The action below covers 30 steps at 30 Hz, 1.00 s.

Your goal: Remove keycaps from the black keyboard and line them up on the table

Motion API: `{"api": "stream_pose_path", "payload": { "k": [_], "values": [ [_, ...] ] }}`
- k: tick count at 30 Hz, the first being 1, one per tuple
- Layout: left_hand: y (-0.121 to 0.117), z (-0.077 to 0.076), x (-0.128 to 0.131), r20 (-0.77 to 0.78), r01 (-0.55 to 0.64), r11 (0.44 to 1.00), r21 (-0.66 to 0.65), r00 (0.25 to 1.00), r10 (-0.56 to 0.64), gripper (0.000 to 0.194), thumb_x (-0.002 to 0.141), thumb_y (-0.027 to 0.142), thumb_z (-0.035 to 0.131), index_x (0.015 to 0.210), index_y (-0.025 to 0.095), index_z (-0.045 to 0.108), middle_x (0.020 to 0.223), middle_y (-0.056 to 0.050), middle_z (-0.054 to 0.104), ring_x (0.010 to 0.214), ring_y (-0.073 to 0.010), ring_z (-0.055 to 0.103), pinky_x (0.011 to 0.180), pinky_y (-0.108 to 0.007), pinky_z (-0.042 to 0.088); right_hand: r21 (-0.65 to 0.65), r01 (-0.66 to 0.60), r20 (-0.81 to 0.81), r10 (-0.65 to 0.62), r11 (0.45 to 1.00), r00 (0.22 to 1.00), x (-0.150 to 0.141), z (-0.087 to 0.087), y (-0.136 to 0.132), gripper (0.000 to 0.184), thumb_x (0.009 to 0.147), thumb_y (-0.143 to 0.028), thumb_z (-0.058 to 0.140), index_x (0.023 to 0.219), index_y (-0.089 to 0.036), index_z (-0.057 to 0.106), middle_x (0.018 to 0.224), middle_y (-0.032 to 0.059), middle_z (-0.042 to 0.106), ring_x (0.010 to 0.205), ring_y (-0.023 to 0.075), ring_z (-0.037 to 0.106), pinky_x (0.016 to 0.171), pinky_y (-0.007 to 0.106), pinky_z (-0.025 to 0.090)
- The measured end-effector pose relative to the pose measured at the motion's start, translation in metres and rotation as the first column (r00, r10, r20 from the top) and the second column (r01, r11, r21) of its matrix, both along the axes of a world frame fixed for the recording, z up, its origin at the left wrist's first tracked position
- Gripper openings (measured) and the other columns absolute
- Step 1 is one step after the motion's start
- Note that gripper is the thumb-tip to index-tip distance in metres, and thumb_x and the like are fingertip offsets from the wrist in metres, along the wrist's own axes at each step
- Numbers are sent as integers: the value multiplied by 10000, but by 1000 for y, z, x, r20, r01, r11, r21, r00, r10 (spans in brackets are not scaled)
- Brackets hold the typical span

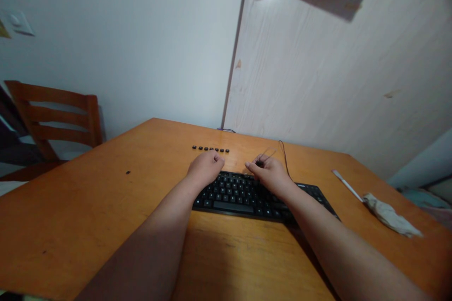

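Note:
A black keyboard [229, 193] lies on the wooden table in front of me. My left hand [206, 167] is closed over its upper left edge, with the fingers curled in; anything inside them is hidden. Above the upper right part of the keyboard, my right hand [268, 170] pinches what looks like a wire keycap puller [269, 153], its two thin wires pointing up and away. A small dark piece [259, 164] shows at these fingertips, too small to name surely. Behind my left hand, several black keycaps [200, 148] stand in a row.
One small dark piece [128, 172] lies apart on the left of the table [88, 216]. A thin cable [284, 157] runs behind my right hand. To the right are a white-handled brush [348, 186] and a crumpled cloth [388, 214]. A wooden chair [60, 115] stands left, before the wall.

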<state>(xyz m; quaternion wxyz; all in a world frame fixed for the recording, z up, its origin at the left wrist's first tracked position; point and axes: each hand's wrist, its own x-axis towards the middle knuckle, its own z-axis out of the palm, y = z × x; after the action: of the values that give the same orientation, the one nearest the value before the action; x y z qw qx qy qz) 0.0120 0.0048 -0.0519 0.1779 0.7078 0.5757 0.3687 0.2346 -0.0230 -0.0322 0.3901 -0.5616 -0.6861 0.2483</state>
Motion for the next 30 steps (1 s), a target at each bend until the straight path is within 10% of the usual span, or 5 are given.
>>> {"api": "stream_pose_path", "payload": {
  "k": [30],
  "values": [
    [-10,10,6,45,-1,999,-43,999,3,217,695,304,664,510,215,596,569,-33,603,578,-179,489,647,-286,373,119,5,425,-56,993,903,-24,-5,-6,144,843,-331,537,760,-214,539,621,23,591,625,182,550,574,270,318]
  ]
}}
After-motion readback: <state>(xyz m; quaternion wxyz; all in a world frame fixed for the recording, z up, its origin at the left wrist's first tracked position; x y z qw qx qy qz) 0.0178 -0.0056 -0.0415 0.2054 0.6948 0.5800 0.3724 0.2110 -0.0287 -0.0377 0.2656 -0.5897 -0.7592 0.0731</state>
